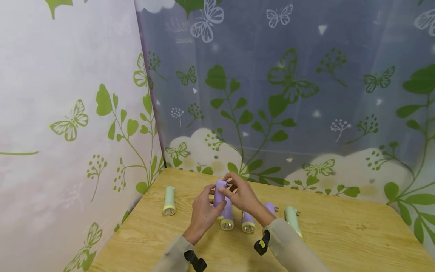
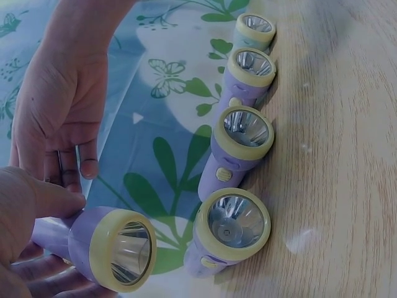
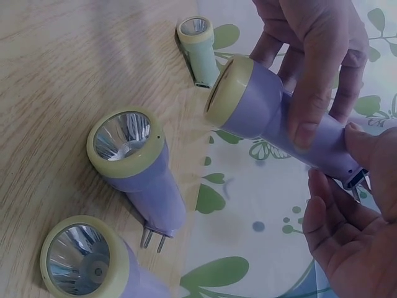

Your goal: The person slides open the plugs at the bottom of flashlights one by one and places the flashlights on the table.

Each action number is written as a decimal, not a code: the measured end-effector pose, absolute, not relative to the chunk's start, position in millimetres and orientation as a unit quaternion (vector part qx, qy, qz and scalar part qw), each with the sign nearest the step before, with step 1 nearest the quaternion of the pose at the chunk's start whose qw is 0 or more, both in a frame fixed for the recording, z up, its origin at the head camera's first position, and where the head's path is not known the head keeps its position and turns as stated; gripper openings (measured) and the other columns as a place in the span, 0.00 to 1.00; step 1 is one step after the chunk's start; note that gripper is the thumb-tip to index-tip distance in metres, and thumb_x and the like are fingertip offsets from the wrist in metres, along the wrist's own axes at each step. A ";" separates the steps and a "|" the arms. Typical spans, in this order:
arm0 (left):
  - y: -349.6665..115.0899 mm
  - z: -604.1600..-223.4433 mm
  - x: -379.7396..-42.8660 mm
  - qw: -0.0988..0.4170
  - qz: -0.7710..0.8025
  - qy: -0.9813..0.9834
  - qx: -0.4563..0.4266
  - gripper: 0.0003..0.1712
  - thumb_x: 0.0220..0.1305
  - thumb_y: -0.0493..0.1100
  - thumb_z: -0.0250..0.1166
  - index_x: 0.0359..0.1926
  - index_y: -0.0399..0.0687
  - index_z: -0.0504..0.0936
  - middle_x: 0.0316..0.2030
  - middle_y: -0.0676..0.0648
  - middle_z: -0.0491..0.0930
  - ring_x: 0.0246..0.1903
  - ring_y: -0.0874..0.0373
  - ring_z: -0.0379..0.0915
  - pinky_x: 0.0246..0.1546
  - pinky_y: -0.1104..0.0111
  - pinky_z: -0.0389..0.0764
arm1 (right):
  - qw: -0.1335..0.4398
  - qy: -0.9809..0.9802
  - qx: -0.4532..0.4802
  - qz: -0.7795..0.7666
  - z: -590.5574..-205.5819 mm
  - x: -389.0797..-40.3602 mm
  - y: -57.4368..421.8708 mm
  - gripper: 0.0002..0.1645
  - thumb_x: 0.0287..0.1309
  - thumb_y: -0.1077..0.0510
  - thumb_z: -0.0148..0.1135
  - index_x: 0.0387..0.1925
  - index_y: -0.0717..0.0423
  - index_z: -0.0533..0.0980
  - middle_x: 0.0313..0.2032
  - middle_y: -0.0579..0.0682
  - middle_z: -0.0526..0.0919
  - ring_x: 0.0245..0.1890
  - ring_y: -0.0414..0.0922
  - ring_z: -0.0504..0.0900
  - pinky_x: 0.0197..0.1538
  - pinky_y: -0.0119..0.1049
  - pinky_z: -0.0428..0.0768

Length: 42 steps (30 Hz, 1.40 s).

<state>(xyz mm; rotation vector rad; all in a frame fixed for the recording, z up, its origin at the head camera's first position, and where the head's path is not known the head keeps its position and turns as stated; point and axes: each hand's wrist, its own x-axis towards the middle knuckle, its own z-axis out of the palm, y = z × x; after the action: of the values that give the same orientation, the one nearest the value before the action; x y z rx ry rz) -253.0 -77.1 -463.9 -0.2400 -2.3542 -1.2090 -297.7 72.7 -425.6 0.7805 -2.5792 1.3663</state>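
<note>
A purple flashlight (image 1: 220, 192) with a pale yellow head is held up over the table, its head pointing down in the head view. My left hand (image 1: 202, 214) grips it round the body, thumb on one side and fingers on the other. At the tail end my right hand (image 1: 244, 194) pinches it between thumb and fingers, beside the metal plug prongs (image 3: 355, 192). Just below, a second purple flashlight (image 1: 227, 219) lies on the table, and a third (image 1: 248, 223) is under my right wrist. The held flashlight's lens (image 2: 132, 253) faces the left wrist camera.
Another purple flashlight (image 1: 270, 207) lies partly behind my right forearm. Beyond it is a mint green flashlight (image 1: 291, 219) with prongs out. A second mint one (image 1: 169, 197) sits at the left on the wooden table (image 1: 353, 234). Printed curtains (image 1: 258, 113) hang behind and left.
</note>
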 end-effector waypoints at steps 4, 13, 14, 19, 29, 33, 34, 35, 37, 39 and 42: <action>-77.0 -463.2 -252.2 0.236 -0.442 -0.861 -0.084 0.31 0.48 0.49 0.69 0.54 0.54 0.70 0.39 0.49 0.80 0.26 0.60 0.80 0.21 0.80 0.75 | 0.063 -0.853 0.260 0.448 -426.6 -297.0 71.5 0.15 0.54 0.47 0.59 0.43 0.39 0.67 0.35 0.47 0.83 0.29 0.39 0.79 0.31 0.32 0.77; -77.4 -460.0 -251.5 0.243 -0.436 -0.863 -0.080 0.30 0.48 0.50 0.69 0.53 0.53 0.70 0.37 0.49 0.81 0.24 0.63 0.79 0.21 0.79 0.75 | 0.078 -0.845 0.247 0.467 -434.0 -295.3 67.7 0.21 0.56 0.48 0.58 0.51 0.37 0.65 0.40 0.46 0.83 0.34 0.40 0.81 0.33 0.30 0.78; -77.5 -459.8 -251.5 0.244 -0.435 -0.863 -0.079 0.30 0.48 0.51 0.69 0.53 0.53 0.70 0.37 0.49 0.81 0.24 0.63 0.79 0.21 0.79 0.75 | 0.079 -0.844 0.243 0.471 -435.0 -295.0 66.9 0.22 0.56 0.48 0.58 0.52 0.37 0.64 0.40 0.47 0.83 0.35 0.40 0.82 0.34 0.30 0.79; -78.4 -460.3 -251.7 0.247 -0.429 -0.866 -0.073 0.30 0.48 0.53 0.69 0.53 0.53 0.71 0.36 0.49 0.81 0.24 0.63 0.79 0.21 0.80 0.74 | 0.058 -0.838 0.201 0.504 -439.1 -292.3 63.4 0.29 0.55 0.45 0.58 0.57 0.37 0.60 0.45 0.49 0.81 0.39 0.42 0.82 0.37 0.31 0.80; -83.1 -462.9 -252.7 0.248 -0.439 -0.862 -0.049 0.32 0.47 0.57 0.68 0.53 0.54 0.71 0.35 0.50 0.81 0.23 0.63 0.79 0.20 0.79 0.74 | -0.011 -0.778 0.105 0.620 -445.2 -285.3 47.4 0.30 0.53 0.42 0.59 0.52 0.54 0.67 0.43 0.55 0.81 0.37 0.43 0.82 0.36 0.35 0.81; -84.4 -463.1 -252.4 0.250 -0.434 -0.864 -0.037 0.30 0.47 0.51 0.69 0.52 0.51 0.72 0.34 0.48 0.82 0.22 0.66 0.78 0.20 0.79 0.74 | -0.028 -0.766 0.065 0.639 -447.9 -282.0 40.7 0.27 0.52 0.39 0.59 0.44 0.56 0.72 0.39 0.55 0.81 0.32 0.42 0.82 0.34 0.34 0.82; -84.7 -463.1 -252.4 0.252 -0.432 -0.865 -0.034 0.30 0.46 0.50 0.69 0.52 0.50 0.73 0.34 0.48 0.82 0.21 0.66 0.78 0.20 0.79 0.74 | -0.028 -0.765 0.060 0.640 -448.5 -281.5 39.4 0.28 0.52 0.39 0.59 0.43 0.57 0.72 0.38 0.55 0.81 0.31 0.42 0.81 0.33 0.34 0.82; -85.0 -463.1 -252.6 0.252 -0.432 -0.865 -0.030 0.29 0.46 0.50 0.69 0.51 0.49 0.73 0.34 0.48 0.82 0.21 0.66 0.77 0.20 0.79 0.74 | -0.030 -0.764 0.053 0.642 -449.2 -281.3 38.2 0.27 0.51 0.38 0.59 0.42 0.56 0.73 0.36 0.55 0.80 0.30 0.42 0.81 0.33 0.34 0.82; -85.7 -463.5 -253.2 0.251 -0.428 -0.868 -0.021 0.29 0.45 0.50 0.69 0.50 0.49 0.74 0.33 0.48 0.82 0.21 0.66 0.76 0.20 0.78 0.74 | -0.033 -0.761 0.046 0.647 -450.8 -281.2 36.5 0.28 0.51 0.38 0.59 0.41 0.56 0.73 0.36 0.54 0.80 0.30 0.42 0.81 0.33 0.34 0.82; -86.7 -464.3 -253.6 0.246 -0.426 -0.870 -0.014 0.29 0.45 0.50 0.69 0.50 0.49 0.74 0.32 0.48 0.82 0.20 0.67 0.75 0.19 0.77 0.73 | -0.037 -0.757 0.039 0.652 -452.5 -281.3 35.2 0.27 0.51 0.38 0.59 0.41 0.56 0.73 0.35 0.54 0.79 0.29 0.42 0.80 0.32 0.34 0.82; -88.7 -466.9 -254.4 0.234 -0.422 -0.876 0.000 0.29 0.45 0.52 0.69 0.50 0.50 0.74 0.31 0.49 0.83 0.19 0.68 0.72 0.18 0.77 0.71 | -0.041 -0.752 0.034 0.656 -456.3 -281.9 33.4 0.26 0.51 0.40 0.60 0.41 0.58 0.73 0.35 0.54 0.78 0.30 0.43 0.80 0.32 0.34 0.82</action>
<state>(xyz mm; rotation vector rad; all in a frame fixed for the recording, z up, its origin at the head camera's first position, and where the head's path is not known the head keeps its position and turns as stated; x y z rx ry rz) -254.4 -88.7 -466.9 0.0007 -2.4048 -1.1587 -281.9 33.4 -456.3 0.1111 -2.4272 2.1177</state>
